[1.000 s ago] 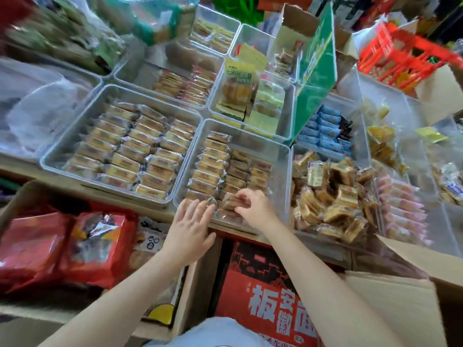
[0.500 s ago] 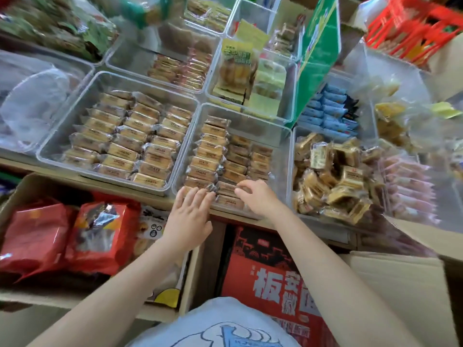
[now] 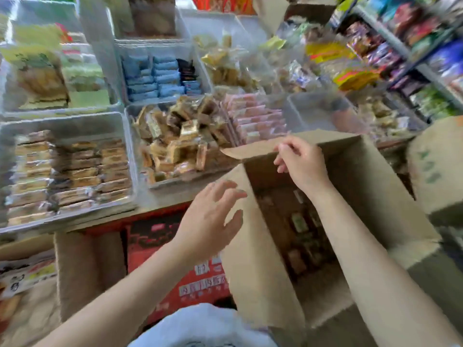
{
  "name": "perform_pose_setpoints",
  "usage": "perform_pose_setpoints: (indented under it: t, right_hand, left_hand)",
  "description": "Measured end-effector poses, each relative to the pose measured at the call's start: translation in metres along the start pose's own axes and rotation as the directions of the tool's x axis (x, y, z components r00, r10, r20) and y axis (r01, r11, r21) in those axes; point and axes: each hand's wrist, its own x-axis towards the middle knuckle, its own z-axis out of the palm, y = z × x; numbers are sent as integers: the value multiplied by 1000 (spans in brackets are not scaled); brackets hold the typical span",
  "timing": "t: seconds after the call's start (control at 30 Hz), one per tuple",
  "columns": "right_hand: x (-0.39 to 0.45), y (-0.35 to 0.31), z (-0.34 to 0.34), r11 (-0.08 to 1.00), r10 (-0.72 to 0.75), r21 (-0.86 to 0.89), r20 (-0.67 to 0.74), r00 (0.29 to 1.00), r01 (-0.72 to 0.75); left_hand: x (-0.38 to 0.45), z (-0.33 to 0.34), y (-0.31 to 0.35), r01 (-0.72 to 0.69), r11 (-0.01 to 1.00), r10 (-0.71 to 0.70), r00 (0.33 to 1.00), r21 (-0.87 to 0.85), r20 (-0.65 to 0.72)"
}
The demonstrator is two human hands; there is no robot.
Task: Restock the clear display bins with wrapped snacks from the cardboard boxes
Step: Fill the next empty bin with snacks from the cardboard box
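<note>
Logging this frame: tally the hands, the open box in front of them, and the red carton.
Hands: 2 (left hand, right hand)
Open box: 1
Red carton: 1
Total: 4

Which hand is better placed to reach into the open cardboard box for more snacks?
Right. The right hand hangs over the cardboard box opening; the left hand is outside its left wall.

— What lies in the cardboard box (image 3: 360,186)?
— Dark, smeared shapes; I cannot name them.
— The shelf goods (image 3: 411,33) at right?
— Blurred, labels unreadable.
— And the red box (image 3: 175,236)?
— Partly behind the left hand (image 3: 210,221); its print is illegible.
</note>
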Motion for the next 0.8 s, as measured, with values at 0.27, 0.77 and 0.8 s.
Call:
perform_pose_setpoints:
  t: [0.27, 0.77, 0.8]
  right_hand:
    - [76, 163, -2, 862, 394, -491, 495, 774, -125]
    - [84, 297, 92, 547, 271, -737, 604, 750, 396]
    - [87, 293, 84, 567, 284, -745, 578, 765, 352]
  left_hand:
    - [85, 73, 67, 98, 945, -105, 994, 313, 7]
    - [95, 87, 64, 227, 831, -259, 966, 509, -9]
    - [95, 87, 64, 226, 832, -259, 966, 506, -5]
